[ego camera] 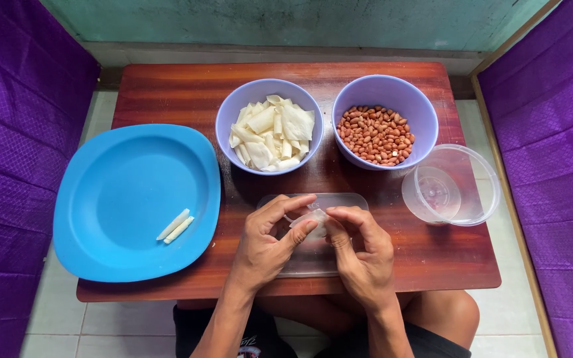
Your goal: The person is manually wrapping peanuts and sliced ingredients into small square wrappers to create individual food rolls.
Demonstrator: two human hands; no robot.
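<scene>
My left hand [266,246] and my right hand [361,255] meet over a clear rectangular tray [349,199] at the table's front edge. Together they pinch a small pale wrapper [312,219] between thumbs and fingertips. Behind them stands a lilac bowl [229,113] full of white wrapper pieces, and to its right a second lilac bowl [420,109] of brown peanuts. Two finished white rolls [176,227] lie side by side on a big blue plate [124,185] to my left.
A clear round plastic container [479,169] sits at the right edge of the small red-brown wooden table [167,93]. Purple quilted cushions flank both sides. My knees show under the front edge, over a pale tiled floor.
</scene>
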